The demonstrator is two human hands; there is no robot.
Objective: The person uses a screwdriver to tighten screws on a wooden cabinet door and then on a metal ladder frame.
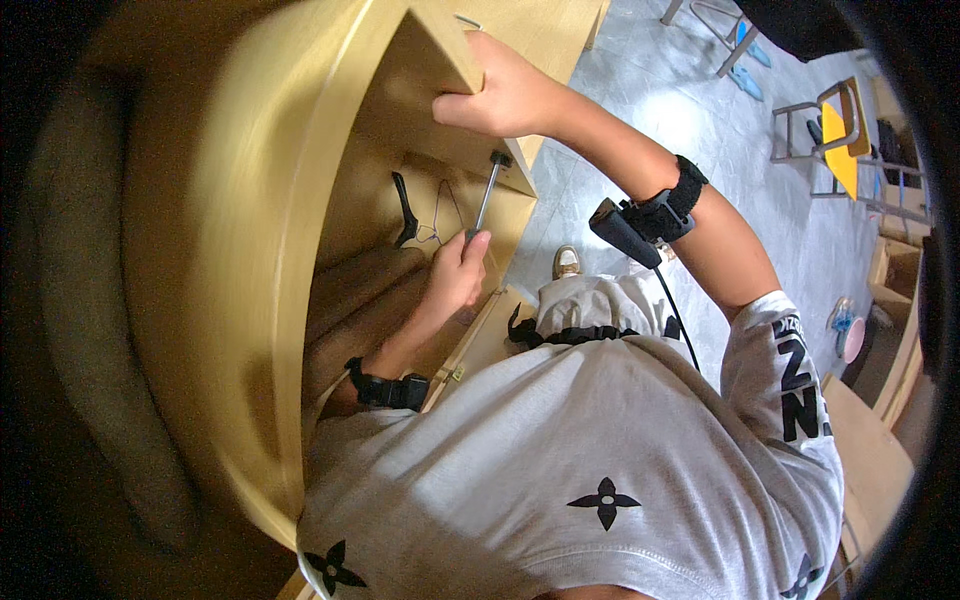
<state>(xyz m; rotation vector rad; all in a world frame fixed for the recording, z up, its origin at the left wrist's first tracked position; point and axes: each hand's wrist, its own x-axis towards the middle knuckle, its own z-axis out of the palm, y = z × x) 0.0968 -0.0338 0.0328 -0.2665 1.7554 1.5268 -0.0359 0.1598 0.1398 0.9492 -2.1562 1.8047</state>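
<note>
Inside a light wooden cabinet [325, 110], my left hand [455, 270] is closed around the handle of a screwdriver [488, 193]. Its metal shaft rises to a small black fitting [501, 158] on the wooden panel [440, 65]; whether the tip sits in it is too small to tell. My right hand [500, 88] grips that panel's edge, higher up and to the right. Behind the screwdriver lie a black hanger [404, 208] and a thin wire hanger [446, 205], with brown rolled or padded shapes [370, 290] lower down, partly hidden by my left arm.
A small hinge [457, 372] shows low on the cabinet. On the grey floor [640, 120] to the right stand a yellow chair [840, 160] and metal frames. Blue shoes [745, 82], a pink basin [853, 340] and open wooden units [890, 300] are along the right side.
</note>
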